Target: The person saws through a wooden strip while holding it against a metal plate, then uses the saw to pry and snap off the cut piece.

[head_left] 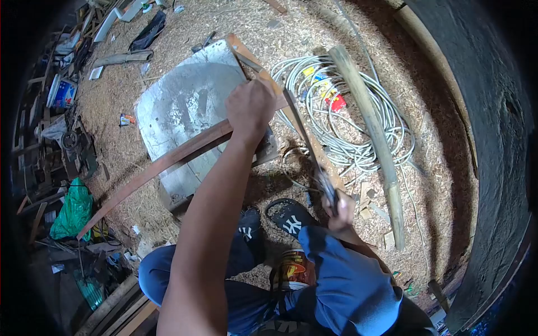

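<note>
My left hand [251,109] is closed over a long reddish-brown wooden strip [185,148], near the strip's right end. The strip lies slantwise across a low, grey-white slab-like surface [188,101], and its other end reaches out to the lower left. By my right knee, my right hand [340,210] is wrapped round the handle of a handsaw [305,137], slightly blurred. The narrow dark blade runs up and left, its upper part crossing right at the strip's end. A lighter brown plank [319,151] lies under the saw, slanting the same way.
A coil of grey cable [358,140] lies to the right, with a round pole [367,115] across it. Wood shavings [224,22] cover the floor. A green plastic bag [73,210] and scrap sit at left; a dark timber [487,112] borders the right. A tin [297,269] stands between my legs.
</note>
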`<state>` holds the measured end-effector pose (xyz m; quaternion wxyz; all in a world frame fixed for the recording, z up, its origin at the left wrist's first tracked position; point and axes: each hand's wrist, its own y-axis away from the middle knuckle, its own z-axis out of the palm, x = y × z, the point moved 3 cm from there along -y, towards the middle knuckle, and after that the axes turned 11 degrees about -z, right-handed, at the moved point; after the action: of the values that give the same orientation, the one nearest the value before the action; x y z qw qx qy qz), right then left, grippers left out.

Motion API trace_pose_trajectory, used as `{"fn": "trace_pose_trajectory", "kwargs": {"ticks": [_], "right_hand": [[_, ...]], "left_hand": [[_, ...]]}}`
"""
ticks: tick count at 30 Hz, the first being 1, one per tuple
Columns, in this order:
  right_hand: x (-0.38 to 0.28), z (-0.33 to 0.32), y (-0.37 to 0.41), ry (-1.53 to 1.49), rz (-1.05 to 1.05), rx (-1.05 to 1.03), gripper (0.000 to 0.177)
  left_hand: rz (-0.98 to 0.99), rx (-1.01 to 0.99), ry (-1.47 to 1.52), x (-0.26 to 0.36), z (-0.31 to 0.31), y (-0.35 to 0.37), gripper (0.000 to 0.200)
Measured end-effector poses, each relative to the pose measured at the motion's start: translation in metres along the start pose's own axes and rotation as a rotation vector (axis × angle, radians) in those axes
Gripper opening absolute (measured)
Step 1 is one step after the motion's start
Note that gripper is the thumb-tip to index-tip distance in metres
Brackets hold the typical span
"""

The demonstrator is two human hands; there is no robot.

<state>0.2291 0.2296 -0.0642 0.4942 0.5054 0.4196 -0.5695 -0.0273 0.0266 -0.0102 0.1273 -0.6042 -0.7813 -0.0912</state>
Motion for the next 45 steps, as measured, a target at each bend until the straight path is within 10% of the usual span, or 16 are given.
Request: {"fn": "trace_pose_trajectory", "kwargs": {"ticks": [8, 45], "right_hand": [[-0.012, 0.040, -0.086, 0.082, -0.044, -0.035, 0.040], [-0.001, -0.003, 0.006, 0.114, 0.028, -0.076, 0.048]], "left_hand": [[0.067, 0.132, 0.022, -0.005, 0.008, 0.001, 0.044], [-0.011, 0.036, 0.002, -0.001, 0.003, -0.001, 0.049]]}}
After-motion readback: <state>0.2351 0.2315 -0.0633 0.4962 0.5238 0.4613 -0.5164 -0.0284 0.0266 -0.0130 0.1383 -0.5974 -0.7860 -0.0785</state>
